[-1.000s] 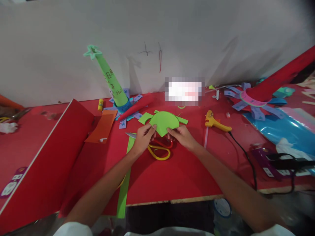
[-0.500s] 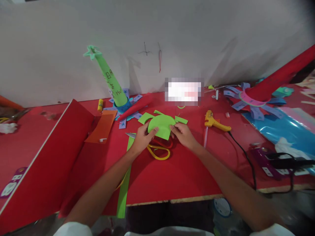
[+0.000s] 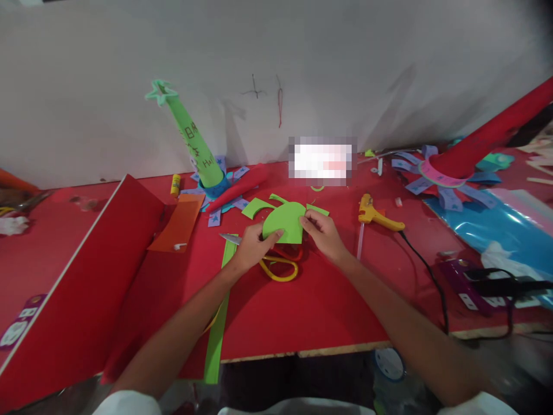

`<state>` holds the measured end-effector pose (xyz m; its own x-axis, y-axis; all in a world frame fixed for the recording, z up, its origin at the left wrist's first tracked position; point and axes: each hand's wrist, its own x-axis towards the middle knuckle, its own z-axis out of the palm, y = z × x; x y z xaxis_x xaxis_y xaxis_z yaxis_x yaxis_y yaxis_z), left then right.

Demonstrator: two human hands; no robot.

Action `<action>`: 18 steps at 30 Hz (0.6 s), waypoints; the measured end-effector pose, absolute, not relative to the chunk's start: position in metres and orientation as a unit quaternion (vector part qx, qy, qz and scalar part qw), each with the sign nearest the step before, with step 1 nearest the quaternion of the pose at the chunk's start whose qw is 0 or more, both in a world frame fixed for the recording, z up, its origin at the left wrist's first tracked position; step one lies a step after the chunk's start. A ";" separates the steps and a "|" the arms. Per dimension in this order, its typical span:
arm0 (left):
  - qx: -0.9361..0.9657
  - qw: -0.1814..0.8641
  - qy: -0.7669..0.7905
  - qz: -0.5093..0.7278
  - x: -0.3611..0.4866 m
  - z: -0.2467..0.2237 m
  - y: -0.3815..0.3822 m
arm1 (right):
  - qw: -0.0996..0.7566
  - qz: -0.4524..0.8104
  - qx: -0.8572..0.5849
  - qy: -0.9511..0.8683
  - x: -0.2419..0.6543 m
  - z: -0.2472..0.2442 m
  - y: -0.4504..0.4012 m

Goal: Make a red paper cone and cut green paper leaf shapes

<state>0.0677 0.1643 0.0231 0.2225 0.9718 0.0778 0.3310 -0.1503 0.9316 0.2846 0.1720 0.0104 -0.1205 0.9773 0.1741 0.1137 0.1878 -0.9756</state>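
Between my two hands is a light green foam sheet piece (image 3: 286, 223) with a rounded top edge. My left hand (image 3: 256, 246) pinches its lower left, thumb on the front face. At its right edge, my right hand (image 3: 322, 230) grips it between thumb and fingers. Right below lie scissors with yellow handles (image 3: 280, 271), and a red handle loop (image 3: 288, 252) shows partly under the green piece. Green offcuts (image 3: 258, 207) rest on the table just beyond my hands. A long green strip (image 3: 219, 328) runs under my left forearm to the front edge.
A yellow glue gun (image 3: 380, 218) with a black cord lies to the right. Behind my left hand stands a green cone (image 3: 196, 144) with a star on top. A large red board (image 3: 86, 288) leans at left, near an orange sheet (image 3: 179, 222). A purple box (image 3: 464, 282) sits at right.
The green piece has flattened and turned slightly, its curved side now facing up and left. My right hand has shifted up a little along its right edge.
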 end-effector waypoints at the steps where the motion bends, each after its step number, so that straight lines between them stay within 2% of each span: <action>1: 0.649 0.417 0.496 0.398 0.068 0.023 0.165 | 0.478 0.455 -0.455 -0.597 0.285 0.010 0.172; 11: 0.558 0.431 0.467 0.533 0.065 0.020 0.172 | 0.394 0.607 -0.412 -0.554 0.282 0.009 0.169; 18: 0.535 0.463 0.475 0.523 0.066 0.018 0.171 | 0.424 0.589 -0.425 -0.541 0.283 0.008 0.171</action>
